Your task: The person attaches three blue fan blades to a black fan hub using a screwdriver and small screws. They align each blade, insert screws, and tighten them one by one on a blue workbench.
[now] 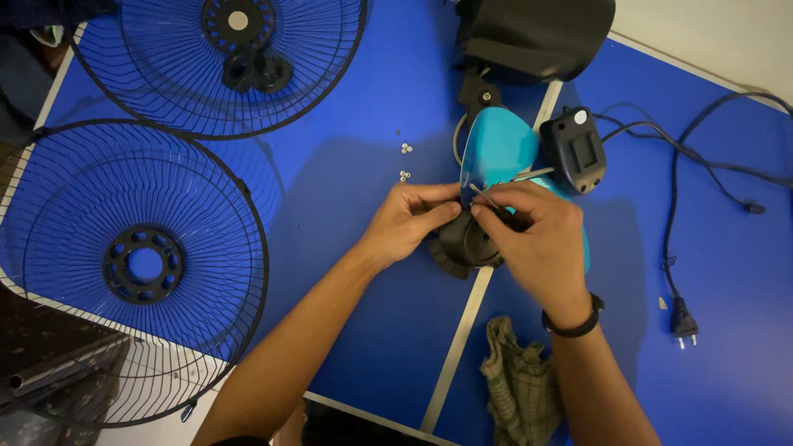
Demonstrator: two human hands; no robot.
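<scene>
Head camera looks straight down on a blue table where two bare hands meet over a turquoise fan blade assembly. The left hand is curled around the round black hub at the blade's centre, fingers and thumb pressed to its near side. The right hand, with a dark band at the wrist, is closed in a pinch on a thin metal tool, possibly a small screwdriver, whose tip points at the top of the hub; the hand covers most of it, so its kind stays uncertain. The hub and blade lie on the table just over a pale seam strip that runs between two table panels.

Just beyond the blade sits a black switch box with a cable, and behind it the black motor housing. A black power cord loops over the right side of the table and ends in a two-pin plug. A few small silver screws lie apart from the hands, to the left of the blade. Two black wire fan guards rest to the left, the far guard and the near guard, touching or overlapping at their rims. A crumpled checked cloth lies beside the right forearm.
</scene>
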